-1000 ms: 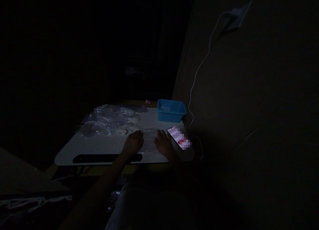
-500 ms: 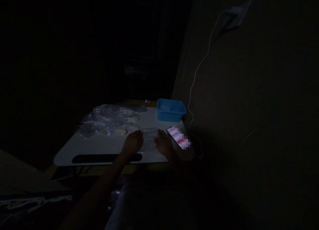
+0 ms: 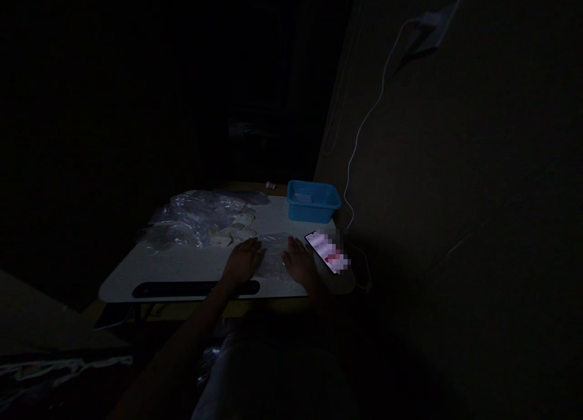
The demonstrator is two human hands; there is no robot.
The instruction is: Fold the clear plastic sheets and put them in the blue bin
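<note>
blue bin [image 3: 312, 213]: pale item [image 3: 302, 198] inside | left hand [image 3: 243, 263], right hand [image 3: 299, 262]: fingers [image 3: 249, 244] outstretched on clear plastic [image 3: 274, 256]

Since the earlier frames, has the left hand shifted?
No; the left hand shows no visible shift in any direction against the black slot in the white table.

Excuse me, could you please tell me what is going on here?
In a dim room, a person rests the left hand and right hand at either side of a clear plastic sheet or bag on a white table. Crumpled plastic lies at the left, a blue basin stands behind, and a lit phone lies beside the right hand.
</note>
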